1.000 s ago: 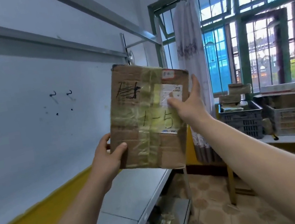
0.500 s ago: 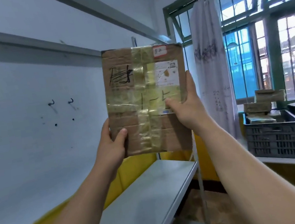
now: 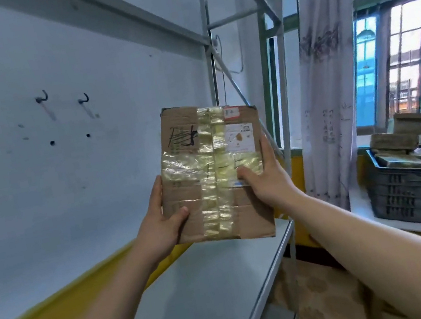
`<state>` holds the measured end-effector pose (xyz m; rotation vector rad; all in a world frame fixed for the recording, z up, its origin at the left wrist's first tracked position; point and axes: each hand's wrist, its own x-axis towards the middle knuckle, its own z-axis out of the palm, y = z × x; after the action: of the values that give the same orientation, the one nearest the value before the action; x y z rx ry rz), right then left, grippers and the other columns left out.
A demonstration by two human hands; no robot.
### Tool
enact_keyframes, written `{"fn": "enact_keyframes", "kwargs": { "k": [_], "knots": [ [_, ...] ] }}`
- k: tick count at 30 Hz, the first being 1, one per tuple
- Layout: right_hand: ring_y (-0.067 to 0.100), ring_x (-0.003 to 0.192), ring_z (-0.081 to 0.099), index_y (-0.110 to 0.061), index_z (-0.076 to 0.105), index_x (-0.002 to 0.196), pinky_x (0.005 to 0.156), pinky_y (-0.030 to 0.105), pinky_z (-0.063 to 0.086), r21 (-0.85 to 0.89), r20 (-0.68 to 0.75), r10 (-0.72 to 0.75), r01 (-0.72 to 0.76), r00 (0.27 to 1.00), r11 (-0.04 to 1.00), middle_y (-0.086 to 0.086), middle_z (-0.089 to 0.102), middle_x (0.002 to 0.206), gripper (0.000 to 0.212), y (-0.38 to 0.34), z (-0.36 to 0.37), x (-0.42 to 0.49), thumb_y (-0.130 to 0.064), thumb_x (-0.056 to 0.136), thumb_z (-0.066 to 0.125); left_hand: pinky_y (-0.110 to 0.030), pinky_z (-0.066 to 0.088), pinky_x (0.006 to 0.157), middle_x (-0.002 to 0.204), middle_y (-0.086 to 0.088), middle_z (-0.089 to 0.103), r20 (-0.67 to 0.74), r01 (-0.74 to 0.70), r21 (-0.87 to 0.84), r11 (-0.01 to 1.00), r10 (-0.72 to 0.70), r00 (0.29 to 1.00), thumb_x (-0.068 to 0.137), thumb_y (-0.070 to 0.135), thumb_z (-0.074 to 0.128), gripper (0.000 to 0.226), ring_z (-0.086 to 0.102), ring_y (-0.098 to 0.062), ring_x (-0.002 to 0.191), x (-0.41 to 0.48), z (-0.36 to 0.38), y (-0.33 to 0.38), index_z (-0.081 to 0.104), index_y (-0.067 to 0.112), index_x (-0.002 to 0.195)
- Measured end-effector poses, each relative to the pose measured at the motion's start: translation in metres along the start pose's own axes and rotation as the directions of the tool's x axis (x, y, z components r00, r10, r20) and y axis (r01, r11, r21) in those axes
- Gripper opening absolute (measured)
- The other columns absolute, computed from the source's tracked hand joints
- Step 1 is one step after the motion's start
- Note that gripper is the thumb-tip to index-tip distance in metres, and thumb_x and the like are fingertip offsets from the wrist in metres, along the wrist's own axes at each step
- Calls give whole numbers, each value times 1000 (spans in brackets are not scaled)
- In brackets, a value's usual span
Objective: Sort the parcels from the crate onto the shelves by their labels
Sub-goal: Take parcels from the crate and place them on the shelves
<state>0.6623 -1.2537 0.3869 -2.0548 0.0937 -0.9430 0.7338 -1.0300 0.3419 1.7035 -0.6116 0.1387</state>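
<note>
- The parcel [image 3: 189,191], upright, has come lower and is now held just above the shelf's [image 3: 212,285] far end.
- Left grip [image 3: 163,224] still clasps its lower left edge; right grip [image 3: 266,177] still clasps its right edge, thumbs in front.

A brown parcel [image 3: 194,218] with yellowed tape, a grey shelf [image 3: 199,296], a dark crate [image 3: 418,195], a white-and-yellow wall [image 3: 42,203].
</note>
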Motion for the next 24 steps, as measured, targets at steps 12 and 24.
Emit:
{"fn": "enact_keyframes", "kwargs": {
  "k": [12, 24],
  "knots": [
    [24, 126, 51, -43, 4, 152, 107, 51, 43, -10, 383, 193, -205, 903, 979, -7, 46, 147, 77, 104, 140, 18, -32, 96, 57, -7, 45, 64, 130, 14, 49, -158, 315, -1, 949, -312, 937, 99, 14, 52, 65, 55, 14, 87, 2, -20, -114, 19, 37, 150],
    [25, 124, 52, -39, 11, 153, 101, 39, 45, -46, 808, 187, -256, 559, 966, -10, 45, 139, 72, 216, 234, 36, -33, 97, 56, -19, 34, 88, 144, 6, 38, -460, 657, 54, 752, -565, 685, 101, 22, 47, 60, 42, -8, 114, -21, 29, -195, 19, 30, 153]
  ]
}}
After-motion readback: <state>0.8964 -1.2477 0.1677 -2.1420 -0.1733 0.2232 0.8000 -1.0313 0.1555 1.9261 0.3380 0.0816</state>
